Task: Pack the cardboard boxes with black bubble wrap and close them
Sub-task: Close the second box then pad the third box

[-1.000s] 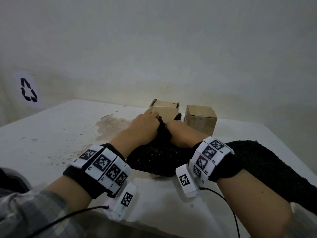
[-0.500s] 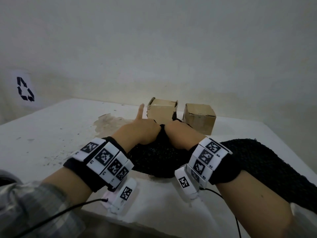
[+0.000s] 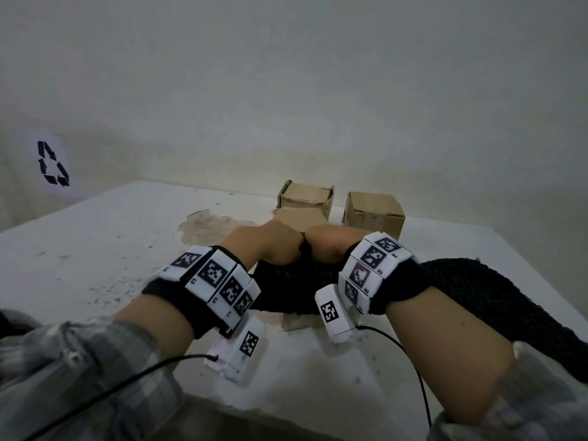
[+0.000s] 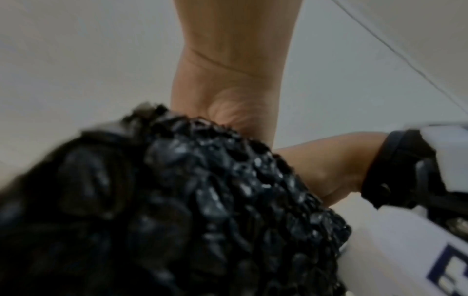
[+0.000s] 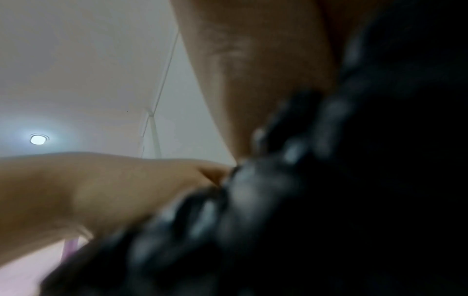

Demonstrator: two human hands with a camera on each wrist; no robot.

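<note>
Both hands meet knuckle to knuckle over a bunch of black bubble wrap in the middle of the white table. My left hand and right hand are fisted and grip the wrap between them. Under the wrap stands a cardboard box, mostly hidden, with one flap showing behind the hands. The rest of the wrap trails off to the right. In the left wrist view the bubble wrap bunches against my left palm. The right wrist view is blurred, with the bubble wrap filling it.
Two more cardboard boxes stand at the back by the wall, one with loosely shut flaps and one shut. A brown stain marks the table left of the hands. A recycling sign hangs on the left wall.
The left index finger, stretched out half a second ago, is curled in again. Both fists have pulled slightly nearer with the wrap, and a box flap now shows behind them.
</note>
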